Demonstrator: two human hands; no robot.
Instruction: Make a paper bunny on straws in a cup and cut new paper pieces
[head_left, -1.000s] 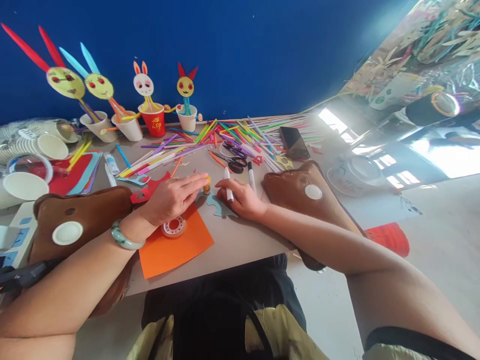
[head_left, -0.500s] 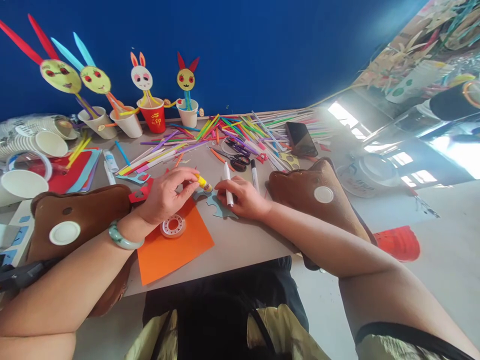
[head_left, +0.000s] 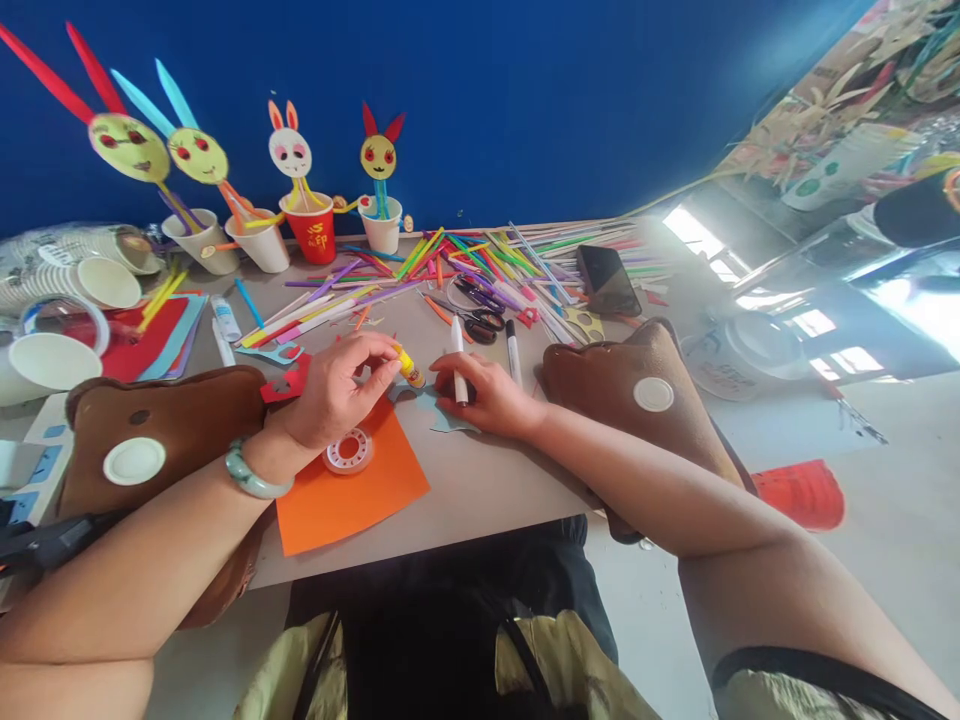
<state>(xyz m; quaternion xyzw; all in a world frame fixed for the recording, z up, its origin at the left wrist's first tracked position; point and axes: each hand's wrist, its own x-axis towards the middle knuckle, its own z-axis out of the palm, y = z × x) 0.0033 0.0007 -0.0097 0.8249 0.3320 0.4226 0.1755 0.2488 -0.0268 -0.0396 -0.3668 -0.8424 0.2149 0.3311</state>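
Observation:
My left hand (head_left: 339, 390) pinches a small yellow tube (head_left: 406, 364), its dark end tilted down to the right. A white marker (head_left: 458, 358) stands nearly upright between the fingers of my right hand (head_left: 491, 393), which rests on the table. Under and beside that hand lie light blue paper scraps (head_left: 450, 424), partly covered by the fingers. Below my left wrist, a roll of clear tape (head_left: 349, 452) sits on an orange sheet (head_left: 360, 510). Red cut paper (head_left: 287, 382) shows beside the left hand.
Scissors (head_left: 480, 325), a second marker (head_left: 513, 352) and colored sticks (head_left: 420, 265) lie beyond my hands. A phone (head_left: 607, 280) is at the right. Brown cushions (head_left: 187, 425) flank both arms. Rabbit figures in cups (head_left: 311, 228) line the blue wall.
My right fingers have shifted slightly over the light blue scraps, covering more of them. The view has moved a little; both hands keep their hold.

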